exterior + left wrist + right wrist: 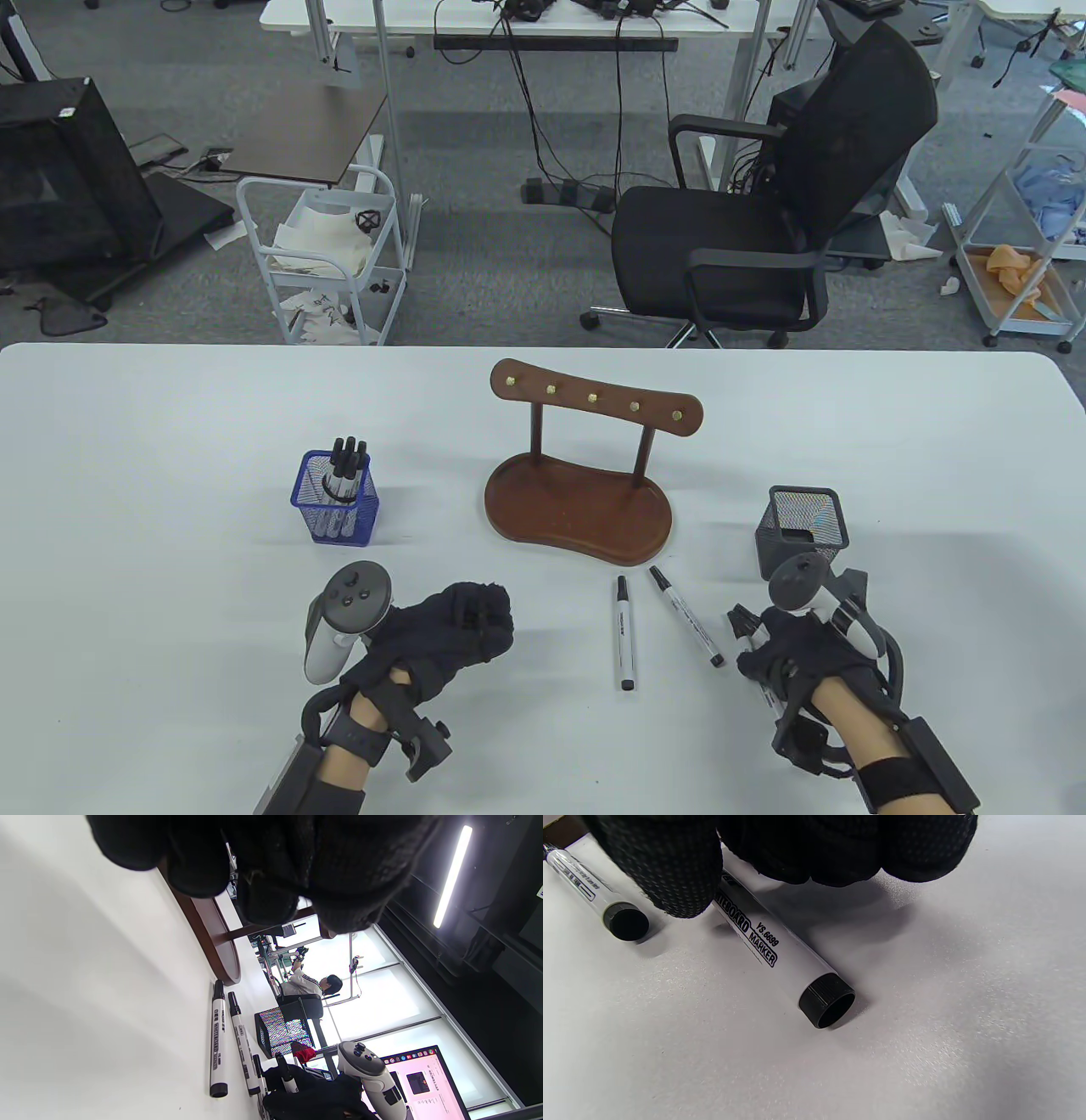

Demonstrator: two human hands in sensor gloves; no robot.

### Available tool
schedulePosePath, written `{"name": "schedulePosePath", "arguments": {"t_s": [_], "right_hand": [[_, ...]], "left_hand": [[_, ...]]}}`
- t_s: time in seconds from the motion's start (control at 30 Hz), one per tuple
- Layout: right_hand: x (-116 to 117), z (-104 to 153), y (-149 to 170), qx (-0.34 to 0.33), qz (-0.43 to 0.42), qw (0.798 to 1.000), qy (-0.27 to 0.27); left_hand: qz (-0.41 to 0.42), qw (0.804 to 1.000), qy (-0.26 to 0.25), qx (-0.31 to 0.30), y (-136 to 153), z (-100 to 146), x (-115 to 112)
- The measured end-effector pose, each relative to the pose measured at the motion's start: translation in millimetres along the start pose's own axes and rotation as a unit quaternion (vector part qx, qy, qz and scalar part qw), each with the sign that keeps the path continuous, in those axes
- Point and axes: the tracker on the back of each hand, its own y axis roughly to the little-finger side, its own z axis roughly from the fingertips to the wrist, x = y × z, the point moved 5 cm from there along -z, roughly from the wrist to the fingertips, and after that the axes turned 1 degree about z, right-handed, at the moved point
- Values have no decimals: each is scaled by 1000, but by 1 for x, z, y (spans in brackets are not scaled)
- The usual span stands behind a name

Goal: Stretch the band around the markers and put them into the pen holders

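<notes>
Right of the stand (pixel 579 501), the right hand's (pixel 802 658) fingers (pixel 670 870) pinched a marker (pixel 780 961) on the desk (pixel 170 509), the left hand (pixel 441 632) fisted empty; I judged the round barrel might roll free.

The table view looks down from above the person's side of the white table (pixel 170 441), facing 12 o'clock over the wooden stand (pixel 579 508) to the office floor beyond. Both hands enter from 6 o'clock.

The left wrist view sits low beside the table surface, rolled on its side, so the tabletop fills its left half. It looks across toward 3 o'clock, past two loose markers (pixel 218 1043) to the black mesh holder (pixel 283 1030) and the right hand (pixel 314 1096).

The right wrist view hangs very close above the table, showing a marker (pixel 780 959) under the gloved fingers (pixel 666 870).

All three views share the loose markers.
</notes>
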Motion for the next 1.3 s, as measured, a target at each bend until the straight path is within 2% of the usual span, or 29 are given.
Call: {"name": "schedulePosePath", "arguments": {"t_s": [0.2,0.43,0.67,1.07,1.3], "right_hand": [[2,1,0,17,15,1000,-4],[-1,0,-4,34,33,999,17],[0,0,-11,25,38,999,20],[-14,7,-16,-20,-10,1000,-11],[-23,10,-24,-52,-71,995,-46]], "left_hand": [[0,1000,-2,0,0,0,0],[1,1000,-3,1,1,1,1],[1,1000,-1,1,1,1,2],[2,1000,-1,4,2,1,2],[2,1000,-2,6,3,1,2]]}}
